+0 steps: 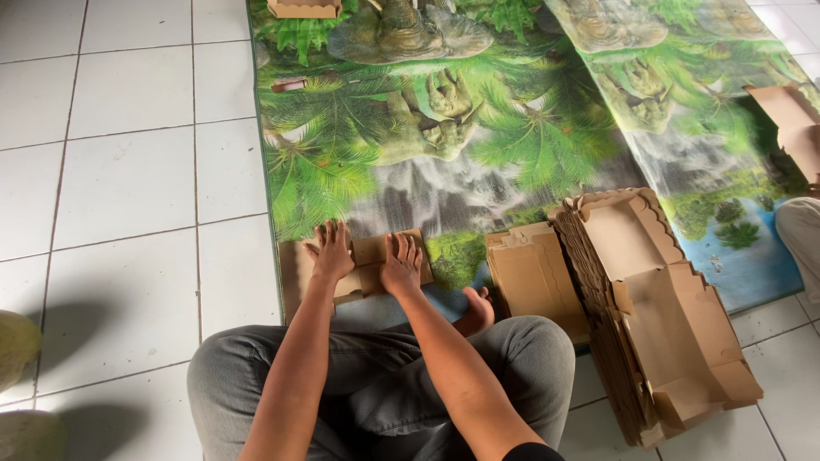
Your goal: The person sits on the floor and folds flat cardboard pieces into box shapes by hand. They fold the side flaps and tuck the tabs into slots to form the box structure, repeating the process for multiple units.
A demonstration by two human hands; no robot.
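A person sits cross-legged on a white tiled floor (128, 171), grey trousers filling the bottom centre of the frame and a bare foot (475, 309) showing just right of the arms. Both arms reach forward to a flat piece of brown cardboard (367, 265) that lies at the near edge of a green mat (478, 145) printed with palm leaves and dinosaurs, a little left of the frame's centre.

The left hand (330, 252) lies palm down on the left part of the cardboard, fingers spread and straight, gripping nothing. The right hand (401, 265) presses flat on the cardboard just beside it, fingers stretched forward and close together, also clasping nothing; both hands merely push down on the sheet. One flap of the cardboard shows between and beyond the two hands.

To the right of centre, a smaller folded cardboard blank (534, 273) lies on the mat, touching a tall stack of flat cardboard blanks (658, 324) with scalloped edges that runs to the lower right. At the right edge another cardboard piece (790, 119) rests on the mat, and at the top, left of centre, a small cardboard tray (305, 8) sits at the frame's edge.
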